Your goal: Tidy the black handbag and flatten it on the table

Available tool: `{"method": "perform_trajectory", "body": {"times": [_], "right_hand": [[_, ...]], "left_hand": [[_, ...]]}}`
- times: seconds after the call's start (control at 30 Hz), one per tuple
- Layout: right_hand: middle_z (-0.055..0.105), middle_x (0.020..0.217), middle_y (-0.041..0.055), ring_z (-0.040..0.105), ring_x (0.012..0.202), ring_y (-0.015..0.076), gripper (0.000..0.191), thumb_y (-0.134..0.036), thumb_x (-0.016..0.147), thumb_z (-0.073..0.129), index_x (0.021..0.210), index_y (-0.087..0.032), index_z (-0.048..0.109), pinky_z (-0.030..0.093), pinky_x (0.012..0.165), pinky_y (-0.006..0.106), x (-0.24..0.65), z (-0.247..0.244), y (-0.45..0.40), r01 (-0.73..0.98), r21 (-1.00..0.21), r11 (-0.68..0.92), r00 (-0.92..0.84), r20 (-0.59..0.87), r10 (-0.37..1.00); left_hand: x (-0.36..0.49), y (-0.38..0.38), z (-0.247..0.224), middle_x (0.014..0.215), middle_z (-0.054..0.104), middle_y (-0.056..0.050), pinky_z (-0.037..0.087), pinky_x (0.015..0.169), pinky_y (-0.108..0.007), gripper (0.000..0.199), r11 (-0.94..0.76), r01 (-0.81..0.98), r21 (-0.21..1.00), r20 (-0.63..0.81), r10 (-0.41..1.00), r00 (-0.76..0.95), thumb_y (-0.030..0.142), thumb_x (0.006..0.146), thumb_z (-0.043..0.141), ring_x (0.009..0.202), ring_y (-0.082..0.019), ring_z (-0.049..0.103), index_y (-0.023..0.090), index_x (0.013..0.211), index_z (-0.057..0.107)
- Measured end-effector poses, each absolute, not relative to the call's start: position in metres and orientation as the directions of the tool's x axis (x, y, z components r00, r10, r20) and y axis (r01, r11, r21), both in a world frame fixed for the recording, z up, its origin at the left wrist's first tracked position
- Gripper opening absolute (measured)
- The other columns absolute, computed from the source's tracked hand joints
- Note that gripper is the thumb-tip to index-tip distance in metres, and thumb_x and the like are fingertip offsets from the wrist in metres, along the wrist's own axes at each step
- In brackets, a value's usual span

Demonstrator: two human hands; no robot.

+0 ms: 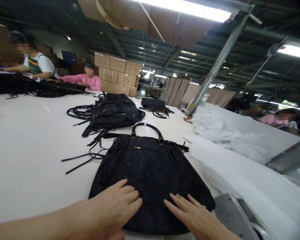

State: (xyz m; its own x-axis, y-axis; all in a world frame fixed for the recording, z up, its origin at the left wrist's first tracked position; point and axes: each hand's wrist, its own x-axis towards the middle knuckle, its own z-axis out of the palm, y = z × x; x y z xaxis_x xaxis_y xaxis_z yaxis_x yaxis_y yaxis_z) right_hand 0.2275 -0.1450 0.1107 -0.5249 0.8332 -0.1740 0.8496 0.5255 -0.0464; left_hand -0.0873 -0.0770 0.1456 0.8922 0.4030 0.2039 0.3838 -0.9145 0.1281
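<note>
Here both hands lie flat on the black bag [150, 173], which rests on the white table [27, 146] right at the near edge, in front of the person. The left hand [115, 203] presses palm-down on the bag's lower left, fingers spread and loosely apart, gripping nothing; the right hand [190, 211] rests the same way on the lower right, fingers extended and open. To smooth the bag well, I judge the palms should stay flat and stroke outward from the middle toward the sides, with even pressure, so the soft panel does not bunch under the fingertips; the loose straps [82, 160] trailing off to the left are best kept clear of the body. The bag lies flat, its bottom toward the person and its handle [147, 128] pointing away, toward a pile of bags [110, 111] farther up the table. Its long axis appears to run from near edge to handle, slightly tilted to the right. White wrapping [222, 136] lies just beside it on the right.
</note>
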Motion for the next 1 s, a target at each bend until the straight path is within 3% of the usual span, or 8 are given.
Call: {"method": "perform_trajectory", "body": {"times": [0.13, 0.3, 0.4, 0.5, 0.6, 0.77, 0.9, 1.0], "right_hand": [[0.061, 0.134, 0.0119, 0.061, 0.117, 0.0298, 0.073, -0.001, 0.07, 0.051, 0.139, -0.023, 0.048, 0.05, 0.097, 0.046, 0.226, 0.069, -0.167, 0.813, 0.269, 0.516, -0.563, 0.141, 0.814], [0.072, 0.114, 0.0088, 0.067, 0.097, 0.0202, 0.053, 0.001, 0.077, 0.042, 0.124, -0.015, 0.061, 0.053, 0.085, 0.034, 0.216, 0.079, -0.155, 0.876, 0.211, 0.434, -0.482, 0.349, 0.804], [0.068, 0.122, 0.0094, 0.066, 0.102, 0.0231, 0.053, -0.006, 0.082, 0.048, 0.133, -0.017, 0.055, 0.053, 0.085, 0.036, 0.197, 0.083, -0.153, 0.897, 0.175, 0.406, -0.441, 0.298, 0.847], [0.06, 0.134, 0.0154, 0.063, 0.112, 0.0331, 0.059, -0.029, 0.079, 0.068, 0.135, -0.015, 0.054, 0.056, 0.086, 0.043, 0.176, 0.079, -0.154, 0.873, 0.142, 0.466, -0.478, 0.065, 0.876], [0.053, 0.14, 0.0183, 0.056, 0.123, 0.0358, 0.063, -0.029, 0.08, 0.069, 0.137, -0.011, 0.051, 0.055, 0.092, 0.048, 0.173, 0.088, -0.154, 0.849, 0.073, 0.523, -0.509, -0.149, 0.848], [0.059, 0.136, 0.0123, 0.048, 0.129, 0.0411, 0.066, -0.038, 0.077, 0.077, 0.136, -0.022, 0.053, 0.027, 0.109, 0.072, 0.203, 0.116, -0.15, 0.927, 0.02, 0.375, -0.371, -0.111, 0.922], [0.068, 0.12, 0.008, 0.062, 0.11, 0.031, 0.061, -0.039, 0.075, 0.08, 0.13, -0.025, 0.058, 0.034, 0.109, 0.059, 0.214, 0.101, -0.152, 0.917, 0.036, 0.397, -0.397, -0.015, 0.918], [0.071, 0.103, 0.0029, 0.064, 0.09, 0.0249, 0.058, -0.04, 0.07, 0.083, 0.123, -0.028, 0.062, 0.046, 0.09, 0.044, 0.214, 0.094, -0.148, 0.908, 0.094, 0.408, -0.417, 0.127, 0.9]], "left_hand": [[-0.132, -0.096, 0.084, 0.145, 0.049, -0.015, 0.033, 0.11, -0.052, 0.075, -0.907, 0.416, -0.069, 0.137, 0.404, 0.904, 0.016, 0.074, 0.064, 0.13, -0.033, 0.048, 0.02, 0.145, 0.041], [-0.146, -0.062, 0.077, 0.113, 0.07, -0.009, 0.043, 0.101, -0.041, 0.057, -0.838, 0.522, -0.159, 0.376, 0.438, 0.817, -0.004, 0.084, 0.037, 0.102, -0.023, 0.063, 0.02, 0.132, 0.056], [-0.159, -0.048, 0.083, 0.108, 0.07, -0.008, 0.042, 0.099, -0.039, 0.054, -0.821, 0.555, -0.134, 0.436, 0.454, 0.777, -0.005, 0.083, 0.036, 0.097, -0.022, 0.063, 0.019, 0.124, 0.061], [-0.174, -0.045, 0.074, 0.115, 0.069, -0.007, 0.039, 0.103, -0.037, 0.052, -0.839, 0.523, -0.15, 0.415, 0.427, 0.803, -0.004, 0.082, 0.04, 0.103, -0.021, 0.062, 0.019, 0.123, 0.062], [-0.182, -0.039, 0.066, 0.119, 0.068, -0.007, 0.04, 0.103, -0.037, 0.056, -0.85, 0.517, -0.102, 0.352, 0.455, 0.818, -0.005, 0.079, 0.04, 0.107, -0.021, 0.061, 0.019, 0.125, 0.06], [-0.179, -0.039, 0.077, 0.132, 0.061, -0.009, 0.038, 0.107, -0.046, 0.075, -0.787, 0.617, -0.012, 0.478, 0.537, 0.695, -0.01, 0.069, 0.032, 0.121, -0.023, 0.053, 0.023, 0.132, 0.057], [-0.163, -0.081, 0.078, 0.151, 0.043, -0.005, 0.015, 0.12, -0.05, 0.075, -0.93, 0.359, -0.073, 0.407, 0.301, 0.862, 0.0, 0.079, 0.039, 0.14, -0.024, 0.034, 0.025, 0.15, 0.033], [-0.144, -0.112, 0.06, 0.147, 0.048, -0.004, 0.026, 0.117, -0.031, 0.059, -0.993, 0.11, -0.051, 0.256, 0.093, 0.962, 0.016, 0.094, 0.045, 0.135, -0.019, 0.043, 0.019, 0.151, 0.031]]}}
